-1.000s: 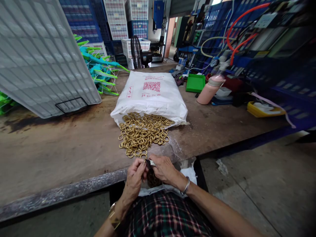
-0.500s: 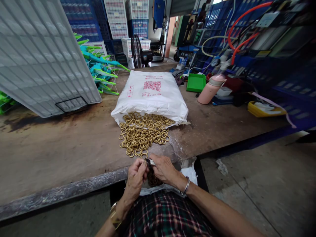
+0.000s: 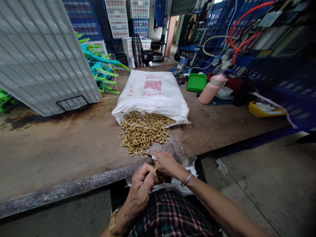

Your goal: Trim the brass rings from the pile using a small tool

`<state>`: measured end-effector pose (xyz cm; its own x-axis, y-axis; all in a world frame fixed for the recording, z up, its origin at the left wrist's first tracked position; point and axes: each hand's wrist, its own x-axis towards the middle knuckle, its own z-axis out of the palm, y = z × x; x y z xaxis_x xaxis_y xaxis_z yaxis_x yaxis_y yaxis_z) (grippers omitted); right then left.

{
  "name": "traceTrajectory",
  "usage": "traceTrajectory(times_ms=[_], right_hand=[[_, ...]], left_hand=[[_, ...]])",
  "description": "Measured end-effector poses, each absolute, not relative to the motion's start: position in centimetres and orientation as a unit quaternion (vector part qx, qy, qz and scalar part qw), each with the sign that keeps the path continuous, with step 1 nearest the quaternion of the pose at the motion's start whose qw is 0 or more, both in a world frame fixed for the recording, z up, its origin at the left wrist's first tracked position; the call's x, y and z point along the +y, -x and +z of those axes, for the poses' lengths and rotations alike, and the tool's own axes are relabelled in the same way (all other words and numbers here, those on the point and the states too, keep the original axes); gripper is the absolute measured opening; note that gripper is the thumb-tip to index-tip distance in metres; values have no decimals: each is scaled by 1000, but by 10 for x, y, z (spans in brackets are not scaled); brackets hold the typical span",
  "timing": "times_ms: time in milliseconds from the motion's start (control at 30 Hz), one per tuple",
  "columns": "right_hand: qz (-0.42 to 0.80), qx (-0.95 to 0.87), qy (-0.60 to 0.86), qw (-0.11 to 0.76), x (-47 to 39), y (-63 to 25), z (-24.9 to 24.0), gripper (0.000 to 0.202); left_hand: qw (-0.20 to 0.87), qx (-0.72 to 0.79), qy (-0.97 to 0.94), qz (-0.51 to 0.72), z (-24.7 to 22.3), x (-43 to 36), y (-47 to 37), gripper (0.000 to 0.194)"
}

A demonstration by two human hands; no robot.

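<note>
My left hand is closed, pinching a brass-coloured ring between thumb and fingers, over my lap. My right hand is closed round a small tool with a dark tip and something whitish at the grip; its exact kind is unclear. That tip reaches the ring lying nearest the table edge. Beyond it, a heap of brass-coloured rings spills from the mouth of a white printed sack. Below my hands, more rings lie in an open white bag on my lap, partly hidden.
A grey-white crate stands tilted on the wooden table at left, beside green and blue plastic pieces. At right are a green tray, a pink bottle and a yellow tray. A fan stands behind.
My left hand has moved away from the tool, down and slightly right, with the ring now showing in its fingers. The tool in my right hand has turned towards the rings on the table.
</note>
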<state>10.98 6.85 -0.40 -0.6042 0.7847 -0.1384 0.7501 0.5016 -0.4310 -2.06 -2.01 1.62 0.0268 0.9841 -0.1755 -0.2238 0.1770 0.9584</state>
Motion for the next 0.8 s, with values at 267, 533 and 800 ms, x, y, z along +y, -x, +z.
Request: traceTrajectory(times_ms=[267,533,800], right_hand=[[199,-829,510,112,68,-91,-6,12],[162,-827,534,70,68,-80,-8,14],[253,-811,489,195,67,-94,-15,14]], left_hand=[[674,448,-149,568,11,-17,39,35],[706,408,-58,576,1,-20,57,29],[664,482,-58,569,-3,-5,44,30]])
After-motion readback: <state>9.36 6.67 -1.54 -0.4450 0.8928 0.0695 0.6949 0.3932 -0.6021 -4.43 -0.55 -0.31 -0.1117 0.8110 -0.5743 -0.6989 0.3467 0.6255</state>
